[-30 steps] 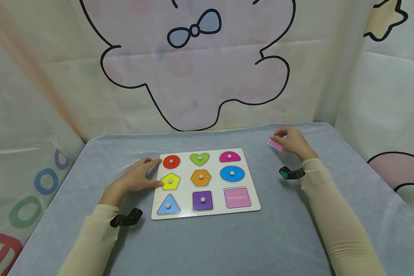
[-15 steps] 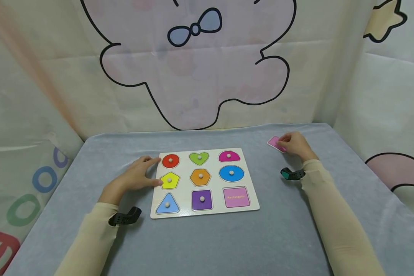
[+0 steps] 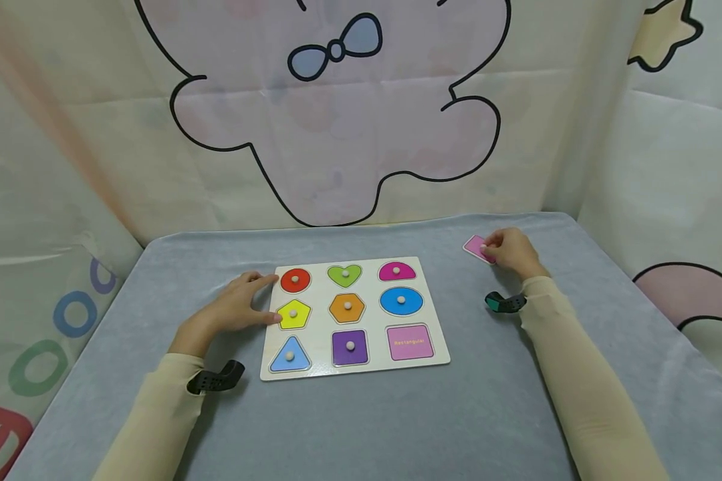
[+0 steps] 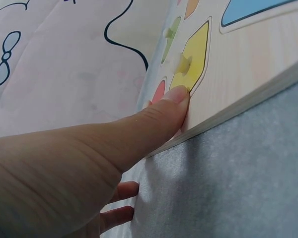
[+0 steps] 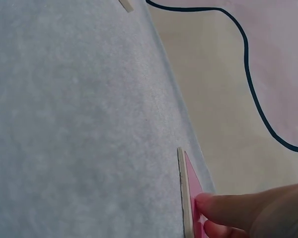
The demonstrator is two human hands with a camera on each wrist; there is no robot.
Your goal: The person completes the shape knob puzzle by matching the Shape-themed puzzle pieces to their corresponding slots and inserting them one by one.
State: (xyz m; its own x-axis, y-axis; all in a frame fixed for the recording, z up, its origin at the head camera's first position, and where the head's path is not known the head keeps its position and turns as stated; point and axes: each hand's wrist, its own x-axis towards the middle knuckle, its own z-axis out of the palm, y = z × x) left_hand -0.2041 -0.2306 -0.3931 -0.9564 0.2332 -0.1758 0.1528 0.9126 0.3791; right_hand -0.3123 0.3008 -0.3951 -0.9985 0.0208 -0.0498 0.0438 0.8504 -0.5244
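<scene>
A white puzzle board (image 3: 321, 347) with coloured knobbed shapes lies on the table. My left hand (image 3: 234, 310) rests at its left edge, fingers spread. In the left wrist view, the thumb (image 4: 164, 111) presses on the board beside the yellow pentagon piece (image 4: 196, 57). At the table's far right, my right hand (image 3: 514, 252) pinches the pink rectangular puzzle piece (image 3: 474, 244) between thumb and fingertips; its knob is hidden by them. The right wrist view shows the piece (image 5: 186, 198) edge-on, close over the cloth. The board's rectangular recess (image 3: 410, 343) shows pink with lettering.
Grey-blue cloth (image 3: 361, 427) covers the table. Behind its back edge hangs a printed curtain (image 3: 337, 133); another printed side curtain (image 3: 54, 280) stands at the left. Black bands (image 3: 216, 378) circle both wrists.
My right hand has shifted its hold toward the right end of the pink piece over the first half second, so more of the piece shows. The left hand stays at the board.
</scene>
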